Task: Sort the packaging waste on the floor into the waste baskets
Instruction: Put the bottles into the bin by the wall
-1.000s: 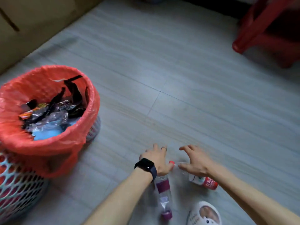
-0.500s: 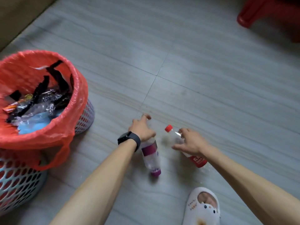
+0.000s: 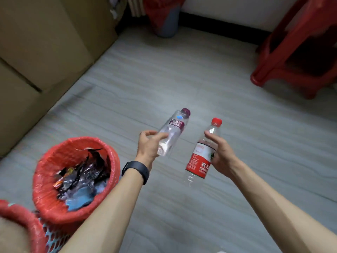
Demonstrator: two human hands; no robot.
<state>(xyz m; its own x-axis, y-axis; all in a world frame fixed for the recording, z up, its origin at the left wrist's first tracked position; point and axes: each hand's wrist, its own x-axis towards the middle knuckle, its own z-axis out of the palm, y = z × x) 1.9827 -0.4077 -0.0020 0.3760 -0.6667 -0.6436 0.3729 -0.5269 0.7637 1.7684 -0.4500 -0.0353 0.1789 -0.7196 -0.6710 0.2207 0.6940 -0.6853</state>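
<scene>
My left hand (image 3: 148, 145) grips the lower end of a clear plastic bottle with a purple cap and label (image 3: 173, 128), held up off the floor with its cap pointing away. My right hand (image 3: 219, 152) holds a clear bottle with a red cap and red label (image 3: 202, 157) nearly upright. Both bottles hang above the grey floor. At lower left stands a mesh waste basket with a red bag liner (image 3: 45, 172), filled with crumpled wrappers (image 3: 80, 179).
The rim of a second red-lined basket (image 3: 20, 212) shows at the bottom left corner. A third basket with a red liner (image 3: 164, 17) stands by the far wall. Cardboard boxes (image 3: 45, 52) line the left side. A red plastic stool (image 3: 300, 52) is at upper right.
Both hands have lifted their bottles off the floor and raised them. The view has tilted up, bringing the far wall, boxes and far basket into sight.
</scene>
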